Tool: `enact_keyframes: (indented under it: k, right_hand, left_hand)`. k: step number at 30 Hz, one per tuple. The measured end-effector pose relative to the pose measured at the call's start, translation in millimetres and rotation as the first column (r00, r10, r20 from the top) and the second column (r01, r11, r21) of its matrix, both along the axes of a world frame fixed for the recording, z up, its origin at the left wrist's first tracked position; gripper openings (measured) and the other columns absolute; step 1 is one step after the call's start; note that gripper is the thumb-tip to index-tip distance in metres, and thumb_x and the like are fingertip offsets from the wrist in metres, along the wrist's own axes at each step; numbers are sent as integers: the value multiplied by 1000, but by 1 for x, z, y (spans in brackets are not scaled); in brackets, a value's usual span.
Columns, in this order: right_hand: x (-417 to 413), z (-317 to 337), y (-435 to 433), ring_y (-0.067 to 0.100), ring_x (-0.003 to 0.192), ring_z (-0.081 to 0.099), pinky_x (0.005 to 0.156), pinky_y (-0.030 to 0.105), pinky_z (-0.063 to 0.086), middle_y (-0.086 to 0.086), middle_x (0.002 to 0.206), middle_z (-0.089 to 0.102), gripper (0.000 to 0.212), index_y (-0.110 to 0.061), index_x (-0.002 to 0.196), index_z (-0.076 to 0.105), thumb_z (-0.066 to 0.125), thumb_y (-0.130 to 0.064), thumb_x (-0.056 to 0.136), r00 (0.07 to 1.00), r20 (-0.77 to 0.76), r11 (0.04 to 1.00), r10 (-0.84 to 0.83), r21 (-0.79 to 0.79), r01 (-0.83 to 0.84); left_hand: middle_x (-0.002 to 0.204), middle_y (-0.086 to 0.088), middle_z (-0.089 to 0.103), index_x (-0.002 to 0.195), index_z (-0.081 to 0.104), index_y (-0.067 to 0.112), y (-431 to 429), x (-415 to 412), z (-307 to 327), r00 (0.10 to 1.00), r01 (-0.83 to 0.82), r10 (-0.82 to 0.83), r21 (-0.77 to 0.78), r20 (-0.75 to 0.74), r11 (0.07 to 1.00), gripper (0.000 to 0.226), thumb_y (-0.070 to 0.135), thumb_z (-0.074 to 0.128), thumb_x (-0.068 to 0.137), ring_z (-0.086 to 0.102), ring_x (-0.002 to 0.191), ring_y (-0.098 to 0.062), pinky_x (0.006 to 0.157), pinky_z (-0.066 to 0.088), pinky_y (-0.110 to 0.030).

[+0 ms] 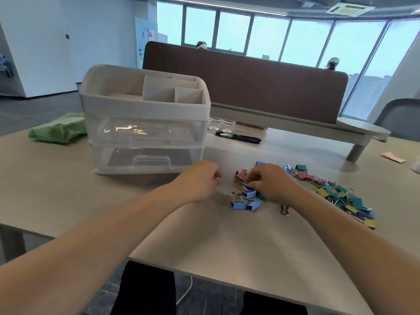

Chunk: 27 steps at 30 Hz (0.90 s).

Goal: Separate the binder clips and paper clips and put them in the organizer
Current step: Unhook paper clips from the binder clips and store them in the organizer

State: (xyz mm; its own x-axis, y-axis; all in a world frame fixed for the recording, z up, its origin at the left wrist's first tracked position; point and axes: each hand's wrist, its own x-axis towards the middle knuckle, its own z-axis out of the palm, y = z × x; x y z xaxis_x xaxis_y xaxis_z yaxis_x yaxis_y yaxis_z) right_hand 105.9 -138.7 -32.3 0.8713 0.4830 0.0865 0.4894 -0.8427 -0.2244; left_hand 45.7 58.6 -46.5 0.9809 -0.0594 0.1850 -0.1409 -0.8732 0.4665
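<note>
A white and clear organizer (145,123) with two drawers and open top compartments stands on the table at the left. Coloured binder clips (244,200) lie in a small blue and pink heap in front of me, and a longer scatter of clips (345,198) runs to the right. My right hand (270,185) hovers over the small heap with curled fingers pinching a blue binder clip. My left hand (202,180) is beside it to the left, fingers curled, fingertips together; whether it pinches something small is hidden. No paper clips can be told apart.
A green bag (56,130) lies left of the organizer. Two clear glasses (221,126) and a black oval object (238,137) sit behind it. A brown desk divider (245,87) closes the far side. A pink slip (393,157) lies far right.
</note>
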Motion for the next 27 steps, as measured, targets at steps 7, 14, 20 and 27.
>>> enact_keyframes:
  k: [7, 14, 20, 27]
  right_hand:
    - [-6, -1, -33, 4, 77, 60, 68, 18, 47, -8, 91, 65, 14, -21, 99, 68, 54, -20, 99, 998, 11, 997, -66, 44, 65]
    - [-13, 4, -109, 6, 79, 58, 70, 21, 44, -6, 94, 66, 15, -20, 100, 68, 54, -23, 98, 966, 47, 966, -254, 65, 251]
    - [-17, -3, -184, 18, 82, 59, 71, 32, 49, 0, 100, 62, 19, -19, 93, 67, 48, -18, 95, 864, 115, 870, -491, 114, 480]
    - [-22, -18, -238, 24, 102, 59, 84, 32, 47, 3, 116, 54, 25, -25, 117, 65, 56, -32, 95, 856, 14, 855, -516, -40, 516]
  left_hand:
    - [106, 2, 62, 114, 63, 16, -41, 10, 3, 997, 83, -83, -116, 11, 990, 22, 19, 45, 102, 55, 90, -11, 75, 41, -24]
    - [109, 3, 61, 110, 62, 19, -114, 28, 14, 975, 216, -221, -170, -14, 962, 21, 17, 44, 101, 54, 92, -11, 73, 38, -24]
    - [105, 0, 62, 112, 61, 14, -182, 28, 13, 933, 354, -359, -105, -32, 929, 24, 16, 40, 100, 55, 79, -6, 65, 43, -22]
    - [102, 3, 61, 111, 61, 16, -232, 54, 14, 925, 375, -378, -57, -33, 925, 19, 22, 46, 100, 57, 74, -7, 60, 42, -20]
